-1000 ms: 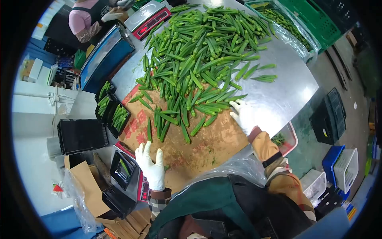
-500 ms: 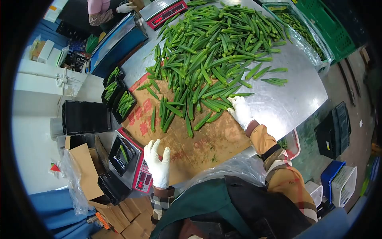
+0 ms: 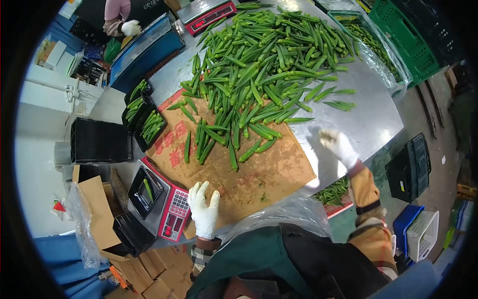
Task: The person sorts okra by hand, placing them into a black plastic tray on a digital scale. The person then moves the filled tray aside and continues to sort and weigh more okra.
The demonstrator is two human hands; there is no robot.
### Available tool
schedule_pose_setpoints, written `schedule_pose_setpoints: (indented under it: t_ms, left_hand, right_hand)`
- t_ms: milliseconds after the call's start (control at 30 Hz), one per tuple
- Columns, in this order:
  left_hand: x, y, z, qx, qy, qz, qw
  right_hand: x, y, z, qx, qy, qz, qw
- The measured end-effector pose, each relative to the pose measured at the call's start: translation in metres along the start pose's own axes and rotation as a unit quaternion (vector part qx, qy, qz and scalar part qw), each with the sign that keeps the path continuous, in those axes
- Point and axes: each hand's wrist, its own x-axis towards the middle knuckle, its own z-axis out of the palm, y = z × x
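Observation:
A large heap of green okra (image 3: 269,65) covers the far and middle part of the metal table, with loose pods spilling onto a flattened cardboard sheet (image 3: 259,174). My left hand (image 3: 203,212), in a white glove, hovers over the cardboard's near left edge, fingers spread and holding nothing. Beside it stands a red and white scale (image 3: 174,209) bearing a black tray (image 3: 144,192) with a little okra inside. My gloved right hand (image 3: 339,148) is over bare metal, right of the heap. Its fingers look loosely apart, slightly blurred, with no pod visible in them.
Filled black trays (image 3: 150,130) line the table's left edge. A second scale (image 3: 206,17) sits at the back. A green crate (image 3: 403,40) stands back right; a bin of okra (image 3: 333,192) lies below the near right edge. Another person's gloved hand (image 3: 131,28) shows at back left.
My right hand has left the okra at the heap's near edge and moved right and toward me. My left hand stays open, slightly shifted. The other person's hand has moved left.

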Motion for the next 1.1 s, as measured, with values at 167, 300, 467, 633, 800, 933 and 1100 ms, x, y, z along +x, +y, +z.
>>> schedule_pose_setpoints:
  t_ms: [167,300,467,633,800,933,1100]
  left_hand:
    - [0.009,0.010,-0.004,-0.009,0.011,0.022,1.000]
    - [0.011,0.003,-0.001,-0.003,0.016,0.022,1.000]
    - [0.016,0.001,0.009,-0.007,-0.027,0.001,1.000]
    - [0.034,0.005,0.021,-0.052,-0.029,0.022,0.998]
    - [0.058,-0.004,0.022,-0.053,-0.036,-0.002,0.998]
    - [0.091,-0.020,0.029,-0.074,-0.059,-0.006,0.995]
    - [0.134,0.008,0.030,-0.039,-0.027,0.063,0.997]
  right_hand:
    - [0.108,-0.013,0.065,-0.132,0.220,-0.189,0.948]
    - [0.145,-0.021,0.076,-0.350,0.172,-0.080,0.917]
    - [0.154,0.017,0.060,-0.429,0.114,-0.079,0.892]
    - [0.074,-0.026,0.011,-0.265,0.110,-0.018,0.958]
    - [-0.032,0.040,-0.069,-0.262,-0.240,0.081,0.931]
    - [-0.029,0.000,-0.058,-0.225,-0.064,0.144,0.961]
    - [0.080,-0.086,0.040,0.039,0.006,-0.035,0.999]
